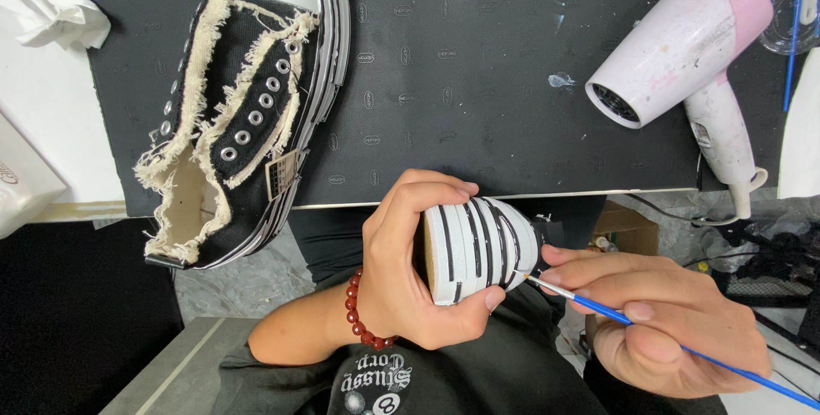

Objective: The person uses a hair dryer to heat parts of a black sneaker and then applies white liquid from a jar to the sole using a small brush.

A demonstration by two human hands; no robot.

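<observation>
The left hand [410, 261] wraps around the heel of a shoe [483, 248], holding its white, black-striped sole edge up over the lap, just below the edge of the black mat [478, 82]. The right hand [675, 321] pinches a thin blue paintbrush [615, 312], its tip touching the sole's lower edge beside the left thumb. A second black frayed shoe [243, 108] lies on the mat, well apart.

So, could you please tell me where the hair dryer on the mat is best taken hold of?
Grip the hair dryer by its handle, coming from the right. It lies flat on the black mat with the narrow handle pointing toward the near edge and free of other things; the barrel looks too wide to close fingers around.
</observation>
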